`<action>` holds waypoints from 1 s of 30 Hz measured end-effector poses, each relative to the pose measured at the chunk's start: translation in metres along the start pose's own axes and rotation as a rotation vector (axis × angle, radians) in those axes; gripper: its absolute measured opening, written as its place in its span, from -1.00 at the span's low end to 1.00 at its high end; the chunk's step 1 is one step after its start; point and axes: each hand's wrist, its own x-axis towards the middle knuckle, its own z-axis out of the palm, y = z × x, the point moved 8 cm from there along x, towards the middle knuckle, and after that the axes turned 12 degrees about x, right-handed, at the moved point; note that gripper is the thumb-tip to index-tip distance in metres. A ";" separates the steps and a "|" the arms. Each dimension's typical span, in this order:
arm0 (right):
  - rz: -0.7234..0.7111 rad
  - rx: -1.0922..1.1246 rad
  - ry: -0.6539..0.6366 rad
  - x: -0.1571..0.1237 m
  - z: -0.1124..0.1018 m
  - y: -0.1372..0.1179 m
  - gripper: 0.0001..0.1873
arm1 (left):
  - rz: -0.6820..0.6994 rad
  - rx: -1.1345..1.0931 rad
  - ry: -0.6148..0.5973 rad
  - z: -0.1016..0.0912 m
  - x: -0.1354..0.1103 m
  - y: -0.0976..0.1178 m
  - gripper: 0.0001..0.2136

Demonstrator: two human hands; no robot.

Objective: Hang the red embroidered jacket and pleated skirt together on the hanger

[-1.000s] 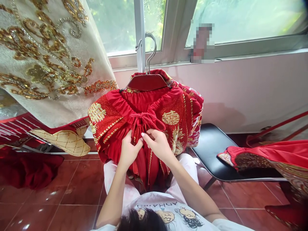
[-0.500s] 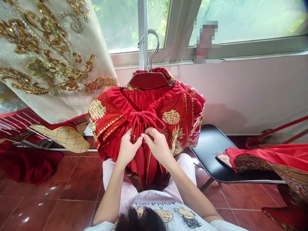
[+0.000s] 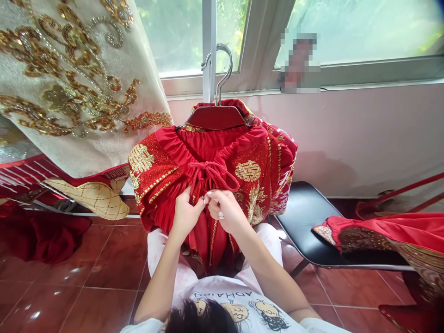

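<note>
A red skirt [image 3: 166, 166] with gold embroidery hangs in front of me, its gathered waist on a dark red hanger [image 3: 215, 118]. A red drawstring [image 3: 207, 164] is tied in a bow at its front. Just below the bow, my left hand [image 3: 186, 212] is closed, pinching the skirt's front fabric between thumb and fingers. My right hand [image 3: 227, 212] meets it there, fingers curled in and thumb against fingertips. Both hands' tips touch at the front opening. The exact bit of cloth or fastening between them is too small to make out.
An upright pole [image 3: 208, 51] carries the hanger's hook. On the left hangs a cream cloth [image 3: 132, 51] with gold sequins. A black folding chair [image 3: 301, 217] at the right has a red garment [image 3: 409, 226] draped over it. Windows and a pink wall lie behind.
My right hand's fingers have curled in further and its back has turned up. My left hand keeps its pinch in the same place. The view has shifted slightly.
</note>
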 end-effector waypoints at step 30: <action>-0.218 0.020 0.065 0.013 0.029 -0.024 -0.75 | -0.047 -0.184 0.076 0.008 0.012 -0.017 -0.77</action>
